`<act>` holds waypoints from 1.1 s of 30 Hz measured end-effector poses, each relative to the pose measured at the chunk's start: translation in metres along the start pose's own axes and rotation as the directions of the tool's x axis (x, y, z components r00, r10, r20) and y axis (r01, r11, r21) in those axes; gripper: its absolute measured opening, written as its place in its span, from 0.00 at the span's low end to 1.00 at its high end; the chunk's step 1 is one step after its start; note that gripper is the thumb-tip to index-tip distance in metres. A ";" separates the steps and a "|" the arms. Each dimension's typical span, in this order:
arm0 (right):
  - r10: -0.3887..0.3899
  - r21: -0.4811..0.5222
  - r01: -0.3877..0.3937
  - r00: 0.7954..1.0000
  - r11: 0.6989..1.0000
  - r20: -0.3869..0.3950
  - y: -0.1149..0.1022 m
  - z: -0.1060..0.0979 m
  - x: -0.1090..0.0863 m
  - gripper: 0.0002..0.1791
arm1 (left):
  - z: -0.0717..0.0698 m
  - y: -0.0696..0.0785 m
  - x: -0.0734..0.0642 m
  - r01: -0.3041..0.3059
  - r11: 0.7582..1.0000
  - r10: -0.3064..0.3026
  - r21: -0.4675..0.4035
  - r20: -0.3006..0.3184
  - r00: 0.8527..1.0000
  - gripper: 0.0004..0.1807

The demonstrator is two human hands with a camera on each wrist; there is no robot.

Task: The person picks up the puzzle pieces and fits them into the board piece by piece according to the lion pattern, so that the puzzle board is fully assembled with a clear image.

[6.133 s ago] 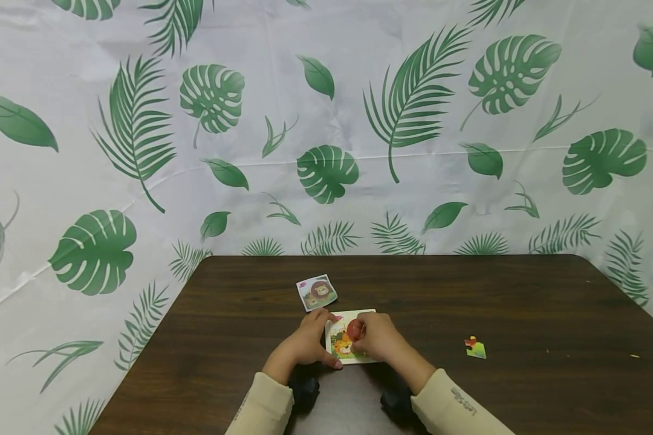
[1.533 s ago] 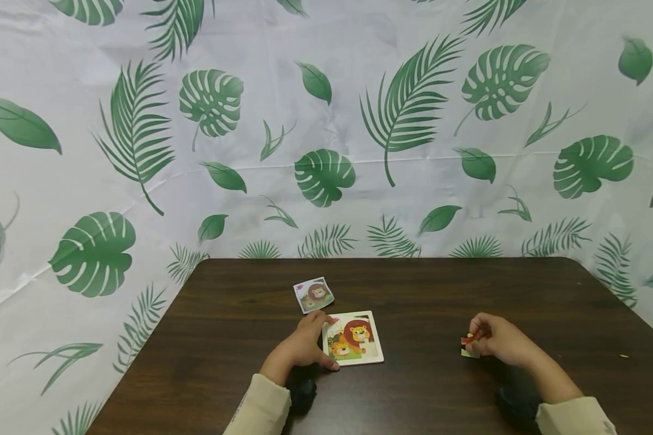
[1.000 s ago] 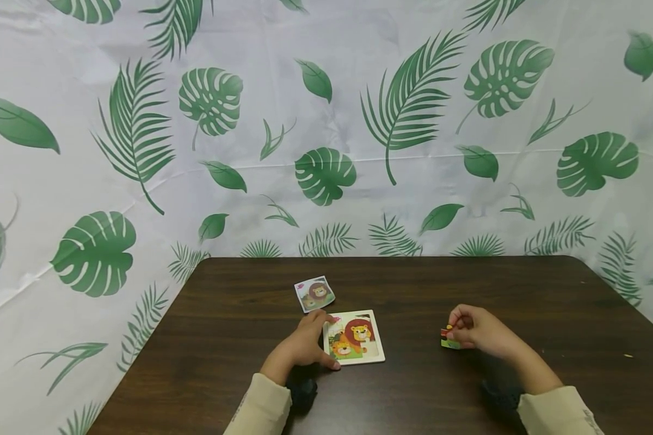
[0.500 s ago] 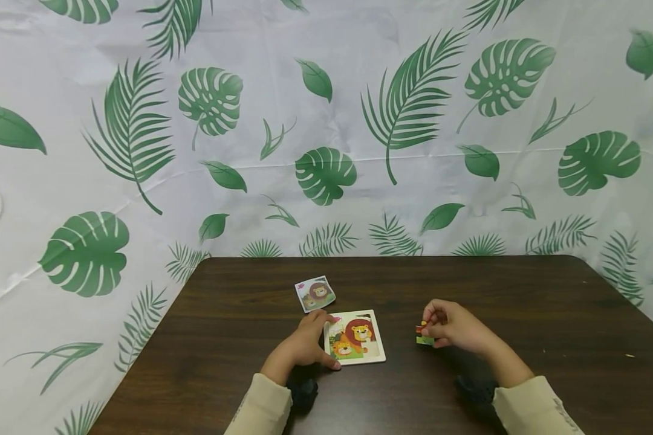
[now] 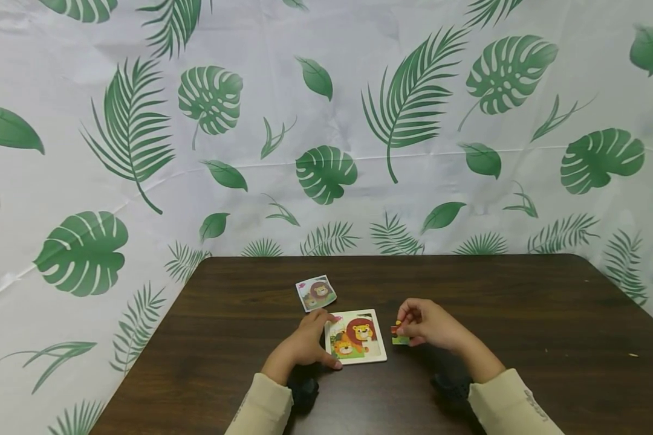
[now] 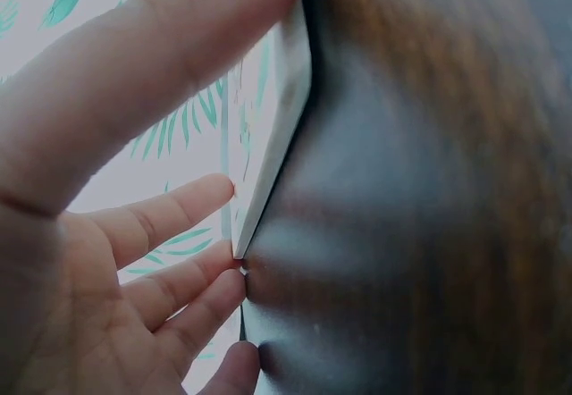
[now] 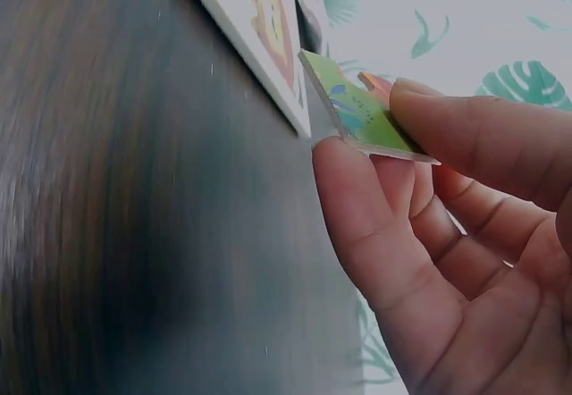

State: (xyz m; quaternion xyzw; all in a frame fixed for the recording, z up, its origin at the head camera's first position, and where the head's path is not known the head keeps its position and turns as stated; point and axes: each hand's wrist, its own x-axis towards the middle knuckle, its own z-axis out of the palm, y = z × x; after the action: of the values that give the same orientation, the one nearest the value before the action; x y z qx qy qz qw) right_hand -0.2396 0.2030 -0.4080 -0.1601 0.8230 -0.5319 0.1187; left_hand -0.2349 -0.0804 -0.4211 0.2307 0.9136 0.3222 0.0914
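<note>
In the head view, a square lion puzzle board lies on the table, with a bare gap at its lower right. My left hand holds its left side, thumb at the near corner and index finger at the far end. The left wrist view has the thumb and fingertips against the pale board edge. Just right of the board, my right hand pinches a green, red and yellow puzzle piece between thumb and fingers. The right wrist view brings out the piece's green corner, apart from the board.
A small lion picture card lies behind the board. The dark wooden table reaches back to a white cloth with green leaves. A tiny yellowish scrap lies far right.
My right hand left the board, picked up the loose puzzle piece on the right, and carried it left to beside the board. The left hand has stayed at the board's left side.
</note>
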 end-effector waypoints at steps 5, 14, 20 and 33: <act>-0.011 0.008 0.011 1.000 1.000 0.012 -0.006 0.010 0.004 0.12 | -0.001 0.000 0.000 0.003 1.000 -0.003 -0.004 0.001 1.000 0.43; -0.007 0.002 0.007 1.000 1.000 -0.007 -0.009 0.030 0.012 0.11 | -0.001 0.000 0.000 -0.016 1.000 0.016 -0.001 -0.001 1.000 0.43; -0.010 0.001 0.010 1.000 1.000 -0.014 -0.012 0.038 0.015 0.12 | -0.002 0.000 0.000 -0.023 1.000 0.023 0.000 0.000 1.000 0.43; 0.001 -0.044 -0.003 0.999 0.999 -0.043 -0.013 0.052 0.019 0.09 | -0.003 -0.001 0.001 -0.013 1.000 0.013 0.003 0.003 1.000 0.42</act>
State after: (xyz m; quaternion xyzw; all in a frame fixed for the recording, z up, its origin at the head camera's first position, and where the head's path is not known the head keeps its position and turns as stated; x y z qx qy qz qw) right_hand -0.2363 0.1469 -0.4178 -0.1503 0.8370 -0.5169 0.0981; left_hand -0.2373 -0.0824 -0.4199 0.2371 0.9124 0.3211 0.0903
